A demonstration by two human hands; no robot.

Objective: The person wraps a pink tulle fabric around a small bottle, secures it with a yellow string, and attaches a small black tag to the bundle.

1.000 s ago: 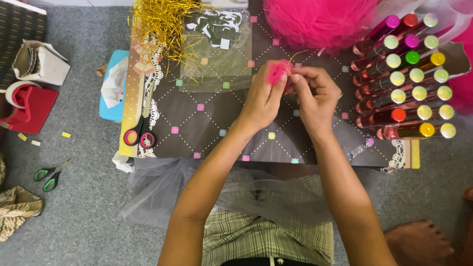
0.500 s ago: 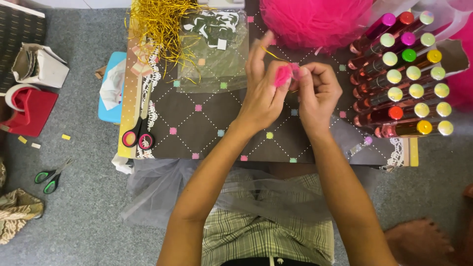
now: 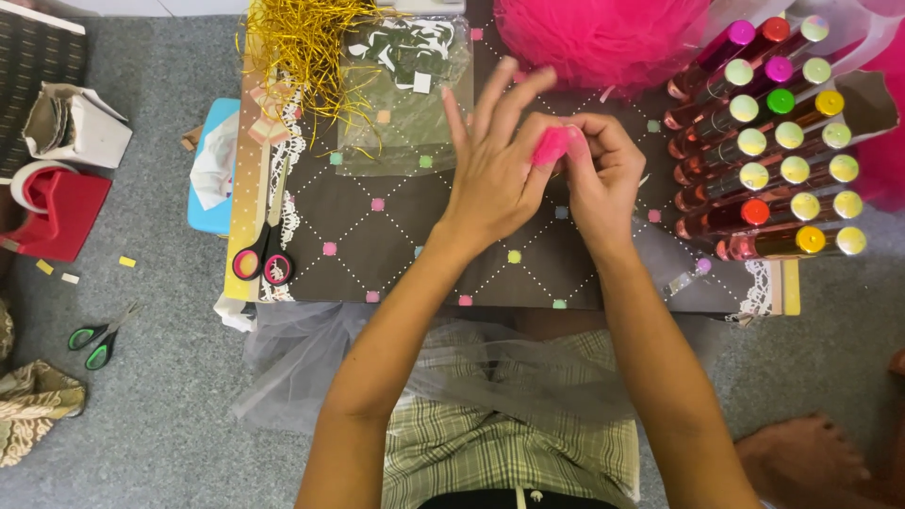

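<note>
Both my hands meet over a dark brown board (image 3: 396, 245) patterned with dotted diamonds and small coloured squares. A small bright pink piece (image 3: 551, 146) is pinched between them. My left hand (image 3: 495, 165) holds it with thumb and forefinger while its other fingers fan upward. My right hand (image 3: 599, 174) curls around the piece from the right, fingers closed on it. Most of the pink piece is hidden by my fingers.
A rack of glitter tubes with coloured caps (image 3: 773, 151) lies right of my hands. A pink tulle ball (image 3: 603, 33), gold tinsel (image 3: 302, 42) and a clear bag of cutouts (image 3: 405, 85) sit at the board's far edge. Pink-handled scissors (image 3: 264, 250) and green scissors (image 3: 99, 335) lie left.
My left hand's free fingers have spread and lifted upward. Both hands stay together on the pink piece, which has turned a little between the fingertips.
</note>
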